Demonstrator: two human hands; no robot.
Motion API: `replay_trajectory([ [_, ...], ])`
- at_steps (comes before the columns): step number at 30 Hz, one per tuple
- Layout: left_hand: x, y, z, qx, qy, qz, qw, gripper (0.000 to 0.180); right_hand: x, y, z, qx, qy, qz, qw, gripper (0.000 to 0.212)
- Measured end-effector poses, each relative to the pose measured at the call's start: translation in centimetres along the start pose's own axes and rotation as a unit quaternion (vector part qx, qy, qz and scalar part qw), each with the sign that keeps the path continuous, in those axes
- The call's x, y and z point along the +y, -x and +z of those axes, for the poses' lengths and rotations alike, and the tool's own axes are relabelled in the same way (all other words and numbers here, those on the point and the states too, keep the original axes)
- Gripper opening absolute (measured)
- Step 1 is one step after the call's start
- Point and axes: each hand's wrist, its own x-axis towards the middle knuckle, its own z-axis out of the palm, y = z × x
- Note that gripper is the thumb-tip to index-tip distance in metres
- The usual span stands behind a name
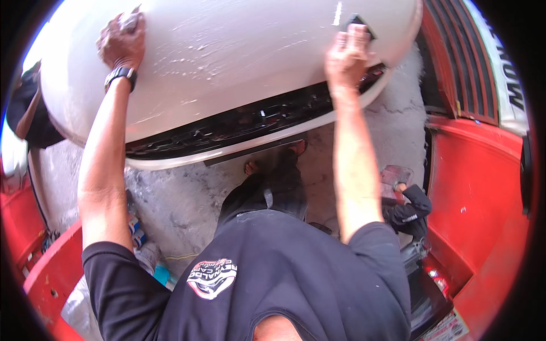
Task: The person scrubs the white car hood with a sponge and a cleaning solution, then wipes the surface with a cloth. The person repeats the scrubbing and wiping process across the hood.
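A pale, glossy car body panel (227,40), wet with droplets and streaks, spans the upper part of the head view, with a dark opening along its near edge. On its left side my left hand (120,45), a watch on the wrist, is closed around a greyish wad (130,21), perhaps a wet cloth or sponge. Toward the panel's right end my right hand (347,59) presses a dark, flat, square-cornered pad (362,25) against the surface. The fingers cover most of that pad, so its exact kind is hard to make out.
A person in dark clothes (35,111) stands at the far left. Lower right, another person's dark sleeve (410,211) and hand show beside a red wall (478,187). Blue-and-white containers (136,232) sit on the floor by my left arm. My feet stand on rough grey concrete (170,193).
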Motion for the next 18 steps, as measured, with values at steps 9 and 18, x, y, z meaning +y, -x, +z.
replay_trajectory([
  [9, -2.6, 0.5, -0.2, 0.001, 0.015, 0.003, 1.000, 0.057, 3.7, 0.9, -2.3, -0.045, 0.053, -0.037, 0.997, 0.040],
  [18, -2.8, 0.8, -0.3, -0.014, -0.024, -0.003, 1.000, 0.057, -1.2, 5.7, -1.9, -0.068, -0.031, -0.039, 0.996, 0.039],
])
